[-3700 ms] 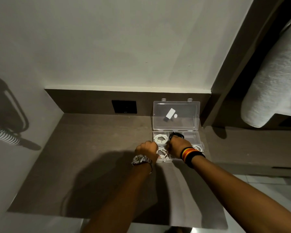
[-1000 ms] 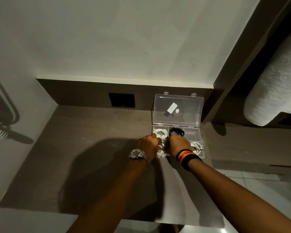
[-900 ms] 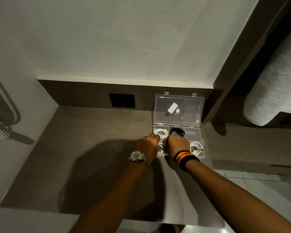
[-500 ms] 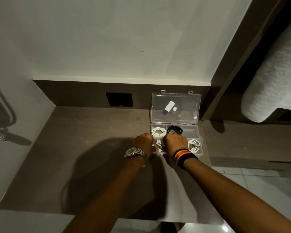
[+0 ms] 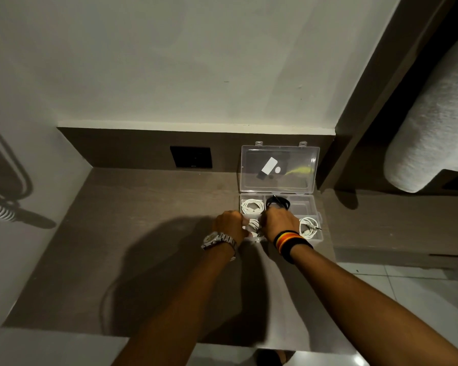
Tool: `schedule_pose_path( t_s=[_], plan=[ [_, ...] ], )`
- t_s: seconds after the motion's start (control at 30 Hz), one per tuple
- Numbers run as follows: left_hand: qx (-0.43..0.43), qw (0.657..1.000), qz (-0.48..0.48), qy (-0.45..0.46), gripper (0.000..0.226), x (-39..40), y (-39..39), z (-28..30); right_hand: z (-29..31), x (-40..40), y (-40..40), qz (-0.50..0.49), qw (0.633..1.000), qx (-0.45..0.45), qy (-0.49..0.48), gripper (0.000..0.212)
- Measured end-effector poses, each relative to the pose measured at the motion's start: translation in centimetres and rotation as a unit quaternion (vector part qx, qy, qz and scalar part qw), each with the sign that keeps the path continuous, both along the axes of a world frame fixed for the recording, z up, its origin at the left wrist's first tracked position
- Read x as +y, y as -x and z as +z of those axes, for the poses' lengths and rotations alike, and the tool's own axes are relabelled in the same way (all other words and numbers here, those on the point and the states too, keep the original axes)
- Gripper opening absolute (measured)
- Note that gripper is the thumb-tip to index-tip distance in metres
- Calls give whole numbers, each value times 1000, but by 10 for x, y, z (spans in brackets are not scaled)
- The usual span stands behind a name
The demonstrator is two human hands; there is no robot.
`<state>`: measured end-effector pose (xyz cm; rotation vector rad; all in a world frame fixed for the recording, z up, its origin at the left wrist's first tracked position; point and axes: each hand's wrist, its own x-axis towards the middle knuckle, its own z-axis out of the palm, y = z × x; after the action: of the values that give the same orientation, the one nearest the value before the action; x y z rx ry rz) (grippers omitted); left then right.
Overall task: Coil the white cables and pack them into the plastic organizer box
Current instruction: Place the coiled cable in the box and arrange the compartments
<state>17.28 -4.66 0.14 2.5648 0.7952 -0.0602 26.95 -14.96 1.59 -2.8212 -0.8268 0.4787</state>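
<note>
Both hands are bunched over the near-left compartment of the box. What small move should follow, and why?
Probably press the white cable flat into that compartment, then let go. Left hand and right hand both pinch it at the organizer box, and part seems to hang over the near rim.

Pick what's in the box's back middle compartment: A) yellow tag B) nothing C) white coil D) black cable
D: a black cable sits coiled in the back middle compartment of the box, between a white coil in the back left one and a back right compartment where no cable shows.
</note>
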Motion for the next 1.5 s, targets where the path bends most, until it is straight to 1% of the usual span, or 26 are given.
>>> schedule_pose_path(
  t_s=[0.1, 0.17, 0.23, 0.33, 0.43, 0.57, 0.63, 0.73, 0.8, 0.87, 0.97, 1.03, 1.17, 1.23, 1.33, 1.37, 1.43, 1.5],
  plan=[
    [5, 1000, 10, 7, 34, 1, -1, -2, 0, -6, 0, -4, 1000, 12, -6, 25],
    [8, 1000, 17, 0, 38, -1, -2, -3, 0, -10, 0, 1, 1000, 27, -11, 24],
    [-2, 999, 31, -15, 36, -3, -3, -3, 2, -11, 1, 4, 999, 32, -14, 19],
    [-13, 998, 47, -34, 32, -5, -3, -2, 6, -9, 1, 9, 999, 32, -5, 21],
    [-21, 998, 45, -36, 34, -6, -3, 0, 9, -8, -2, 0, 999, 50, -2, 15],
    [-41, 997, 47, -35, 29, -6, -2, 0, 10, -8, -4, 4, 998, 62, 0, 20],
    [-44, 997, 44, -37, 30, -6, -2, -1, 11, -8, -6, 9, 997, 79, 5, 25],
    [-53, 997, 42, -41, 28, -6, -2, -3, 12, -8, -10, 29, 994, 107, 19, 26],
    [-52, 997, 41, -45, 28, -5, -2, -4, 12, -8, -10, 43, 993, 104, 38, 30],
    [-40, 998, 40, -41, 31, -4, -2, -5, 11, -7, -8, 41, 995, 82, 44, 32],
    [-19, 999, 51, -2, 36, -1, -3, -3, 7, -6, -5, 30, 998, 51, 33, 21],
    [-9, 998, 57, 11, 38, 0, -4, -1, 5, -6, -4, 26, 998, 41, 28, 19],
    [-14, 999, 41, -2, 36, -1, 1, 0, 7, -4, -6, 22, 998, 61, 20, 26],
    [-25, 998, 53, 12, 37, 0, 1, 2, 12, -5, -11, 24, 997, 66, 6, 25],
    [-13, 992, 95, 80, 32, 12, -5, 14, 25, -13, -23, 34, 997, 65, -21, 21],
    [-15, 991, 97, 88, 29, 17, -7, 17, 30, -15, -28, 33, 996, 70, -40, 22],
    [-42, 990, 111, 75, 17, 23, -12, 25, 39, -22, -39, 29, 994, 55, -87, 19],
    [-98, 984, 145, 41, 3, 28, -19, 29, 48, -27, -53, 41, 991, -13, -124, 25]
  ],
)
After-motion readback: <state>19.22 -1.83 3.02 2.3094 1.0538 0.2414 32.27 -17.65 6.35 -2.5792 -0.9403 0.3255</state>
